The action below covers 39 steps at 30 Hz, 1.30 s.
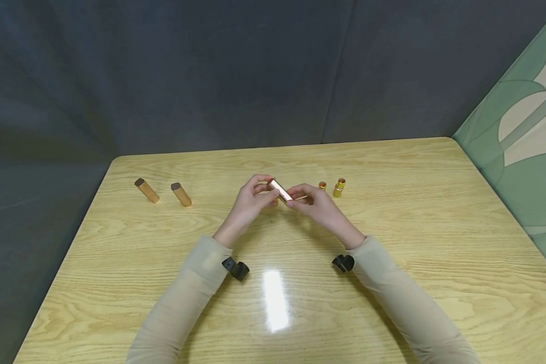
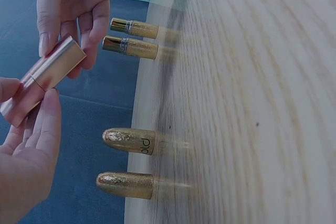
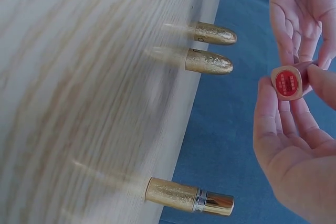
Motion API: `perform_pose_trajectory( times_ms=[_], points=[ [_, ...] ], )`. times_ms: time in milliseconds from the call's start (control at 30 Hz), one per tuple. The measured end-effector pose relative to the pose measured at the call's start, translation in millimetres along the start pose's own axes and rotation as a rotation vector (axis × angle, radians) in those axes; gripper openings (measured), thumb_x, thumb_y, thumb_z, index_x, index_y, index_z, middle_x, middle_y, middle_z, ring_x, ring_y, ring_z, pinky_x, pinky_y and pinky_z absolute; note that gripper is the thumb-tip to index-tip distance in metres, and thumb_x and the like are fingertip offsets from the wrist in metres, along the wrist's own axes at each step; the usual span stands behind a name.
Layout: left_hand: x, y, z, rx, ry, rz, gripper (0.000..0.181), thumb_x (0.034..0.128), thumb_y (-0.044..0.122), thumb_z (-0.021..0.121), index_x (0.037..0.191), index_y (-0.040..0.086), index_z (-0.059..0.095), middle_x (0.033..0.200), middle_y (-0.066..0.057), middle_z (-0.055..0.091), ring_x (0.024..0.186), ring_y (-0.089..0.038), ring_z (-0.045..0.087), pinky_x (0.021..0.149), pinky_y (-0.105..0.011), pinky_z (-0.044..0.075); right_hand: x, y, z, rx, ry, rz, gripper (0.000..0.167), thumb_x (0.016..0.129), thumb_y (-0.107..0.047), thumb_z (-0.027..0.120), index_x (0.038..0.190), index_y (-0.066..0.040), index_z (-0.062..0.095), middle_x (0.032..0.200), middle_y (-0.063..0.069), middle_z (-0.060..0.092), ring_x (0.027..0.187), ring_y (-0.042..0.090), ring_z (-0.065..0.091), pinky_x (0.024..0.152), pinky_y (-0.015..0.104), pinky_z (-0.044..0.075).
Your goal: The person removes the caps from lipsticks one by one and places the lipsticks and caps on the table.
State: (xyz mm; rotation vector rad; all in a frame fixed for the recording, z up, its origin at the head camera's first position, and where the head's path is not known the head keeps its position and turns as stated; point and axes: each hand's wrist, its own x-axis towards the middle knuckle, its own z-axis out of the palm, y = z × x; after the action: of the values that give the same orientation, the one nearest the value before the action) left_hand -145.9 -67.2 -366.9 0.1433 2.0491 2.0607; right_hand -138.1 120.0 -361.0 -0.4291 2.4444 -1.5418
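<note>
Both hands hold a rose-gold lipstick tube (image 1: 280, 191) tilted above the table, its cap and base meeting at a thin seam. My left hand (image 1: 255, 198) pinches the upper-left end between thumb and fingers. Around the lower-right end, my right hand (image 1: 317, 206) grips with thumb and fingertips. A red label (image 3: 286, 83) shows on the end face in the right wrist view. Beyond the hands stand two gold bullet-shaped caps (image 2: 128, 141), mostly hidden in the head view. Just past the right hand are two uncapped gold lipstick bases (image 1: 338, 188).
Two copper-coloured lipstick tubes (image 1: 147, 190) stand upright at the left of the wooden table (image 1: 273, 242). A dark cloth (image 1: 227, 76) hangs behind the far edge, and a green leaf-patterned panel (image 1: 528, 126) borders the right side.
</note>
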Motion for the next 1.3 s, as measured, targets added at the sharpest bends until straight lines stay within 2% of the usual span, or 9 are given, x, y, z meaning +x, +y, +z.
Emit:
perform_pose_trajectory(
  times_ms=[367,633,867,1067,1167,1300],
  points=[
    [0.7,-0.4,2.6,0.022,0.023,0.023,0.039,0.0928,0.005,0.060,0.130,0.000,0.049,0.109,-0.015,0.061,0.084,-0.006,0.064,0.095,-0.051,0.052,0.4,1.3,-2.9,-0.014,-0.027,-0.022,0.032,0.092,-0.008,0.062,0.121,0.002,0.058,0.112,0.023,0.064,0.096,0.033,0.065,0.080,0.033,0.055],
    [0.8,-2.0,5.0,0.049,0.011,0.037,0.040,0.0929,0.006,0.060,0.131,-0.002,0.048,0.114,-0.019,0.061,0.089,-0.012,0.066,0.095,-0.052,0.052,-1.0,4.0,-6.9,-0.031,-0.038,-0.040,0.035,0.092,-0.007,0.061,0.125,0.000,0.057,0.110,0.024,0.064,0.092,0.032,0.065,0.079,0.033,0.055],
    [0.5,-2.8,6.4,0.027,0.000,0.041,0.039,0.0927,0.006,0.061,0.130,-0.001,0.049,0.114,-0.019,0.060,0.093,-0.040,0.063,0.090,-0.058,0.052,0.4,10.0,-8.2,-0.050,-0.048,-0.043,0.036,0.092,-0.007,0.061,0.128,0.000,0.056,0.112,0.024,0.064,0.091,0.031,0.065,0.080,0.038,0.055],
    [0.4,-2.6,7.5,0.012,-0.008,0.022,0.043,0.0928,0.005,0.060,0.132,-0.003,0.046,0.114,-0.017,0.059,0.098,-0.045,0.061,0.089,-0.058,0.052,0.3,10.2,-10.1,-0.053,-0.058,-0.033,0.038,0.092,-0.007,0.061,0.129,-0.001,0.056,0.115,0.024,0.063,0.092,0.030,0.064,0.081,0.036,0.055],
    [0.8,-2.7,8.1,0.012,-0.004,0.004,0.043,0.0930,0.006,0.060,0.133,-0.001,0.047,0.114,-0.015,0.060,0.097,-0.043,0.061,0.086,-0.054,0.055,0.2,10.2,-10.7,-0.059,-0.061,-0.038,0.038,0.092,-0.006,0.060,0.130,-0.001,0.055,0.114,0.025,0.063,0.091,0.030,0.064,0.081,0.036,0.055],
    [1.2,-3.9,8.7,0.008,-0.003,-0.026,0.042,0.0933,0.007,0.060,0.133,0.002,0.048,0.115,-0.015,0.060,0.095,-0.037,0.062,0.077,-0.040,0.060,-0.3,10.7,-10.4,-0.069,-0.068,-0.041,0.039,0.093,-0.006,0.060,0.130,0.000,0.054,0.114,0.025,0.062,0.091,0.031,0.064,0.080,0.038,0.055]
  ],
)
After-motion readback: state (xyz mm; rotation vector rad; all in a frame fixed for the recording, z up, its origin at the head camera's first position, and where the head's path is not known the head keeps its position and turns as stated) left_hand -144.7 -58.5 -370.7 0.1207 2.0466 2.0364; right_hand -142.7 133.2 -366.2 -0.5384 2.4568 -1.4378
